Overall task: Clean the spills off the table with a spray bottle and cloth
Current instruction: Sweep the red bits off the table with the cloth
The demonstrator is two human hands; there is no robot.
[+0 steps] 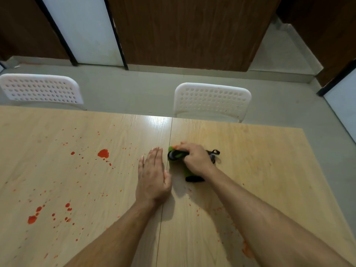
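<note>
A light wooden table (260, 160) carries red spills (103, 153), mostly as drops and blotches on its left half. My right hand (194, 158) grips a green and black cloth (178, 156) and presses it on the table just right of the centre seam. A black loop of the cloth sticks out to the right of that hand. My left hand (154, 176) lies flat on the table beside the cloth, fingers straight and together. Faint orange smears show on the right half, with a thicker smear by my right forearm (247, 251). No spray bottle is in view.
Two white perforated plastic chairs (212, 101) (40, 89) stand at the table's far edge. Behind them are a grey floor and brown wooden wall panels. The table's right edge runs diagonally at the right.
</note>
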